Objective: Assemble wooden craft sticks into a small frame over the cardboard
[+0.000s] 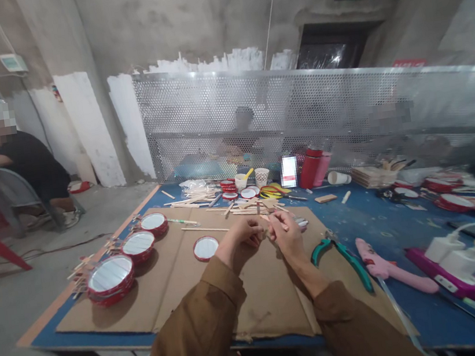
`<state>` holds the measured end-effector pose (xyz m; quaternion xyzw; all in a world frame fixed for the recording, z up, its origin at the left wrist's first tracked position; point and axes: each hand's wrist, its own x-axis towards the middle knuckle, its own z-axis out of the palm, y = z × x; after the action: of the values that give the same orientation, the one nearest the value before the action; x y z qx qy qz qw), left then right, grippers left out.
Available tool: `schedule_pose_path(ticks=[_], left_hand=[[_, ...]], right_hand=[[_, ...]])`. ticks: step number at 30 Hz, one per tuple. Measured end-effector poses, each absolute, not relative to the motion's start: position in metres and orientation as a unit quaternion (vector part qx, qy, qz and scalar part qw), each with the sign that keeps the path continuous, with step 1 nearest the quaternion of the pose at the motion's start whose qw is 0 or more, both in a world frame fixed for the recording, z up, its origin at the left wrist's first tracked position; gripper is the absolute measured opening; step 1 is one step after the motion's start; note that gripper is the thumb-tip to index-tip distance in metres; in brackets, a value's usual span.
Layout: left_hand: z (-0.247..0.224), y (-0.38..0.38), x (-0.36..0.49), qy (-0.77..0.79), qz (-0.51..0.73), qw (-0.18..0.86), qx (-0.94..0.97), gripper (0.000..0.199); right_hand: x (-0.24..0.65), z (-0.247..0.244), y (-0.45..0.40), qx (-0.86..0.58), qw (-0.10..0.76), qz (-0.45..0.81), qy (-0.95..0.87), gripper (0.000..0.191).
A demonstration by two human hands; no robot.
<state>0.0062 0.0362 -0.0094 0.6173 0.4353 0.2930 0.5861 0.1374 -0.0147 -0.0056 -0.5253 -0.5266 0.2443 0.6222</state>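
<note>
My left hand [243, 238] and my right hand [286, 232] are close together above the cardboard sheet [184, 302]. Both have their fingers curled into a pinch; whatever they hold is too small to make out. Just beyond them lies a heap of thin wooden sticks [245, 206]. A round red-rimmed disc with a white face [206, 248] rests left of my left hand. Green-handled pliers [348, 260] lie to the right of my right forearm. On the left stand several red drum-like pieces [110, 276] with white tops and sticks at their sides.
A pink glue gun [396, 268] and a purple power strip [447, 276] with white plugs lie at the right. Paper cups [262, 177], a lit phone [289, 172] and a red bottle [310, 167] stand before a perforated metal screen [210, 100]. A person [20, 160] sits far left.
</note>
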Motion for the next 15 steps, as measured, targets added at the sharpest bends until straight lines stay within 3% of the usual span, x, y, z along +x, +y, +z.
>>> schedule_pose_path(ticks=[15], left_hand=[[-0.0094,0.033,0.007,0.43,0.313,0.584,0.613,0.015]], right_hand=[[0.1383,-0.0079,-0.0134,-0.529,0.615,0.25,-0.529,0.047]])
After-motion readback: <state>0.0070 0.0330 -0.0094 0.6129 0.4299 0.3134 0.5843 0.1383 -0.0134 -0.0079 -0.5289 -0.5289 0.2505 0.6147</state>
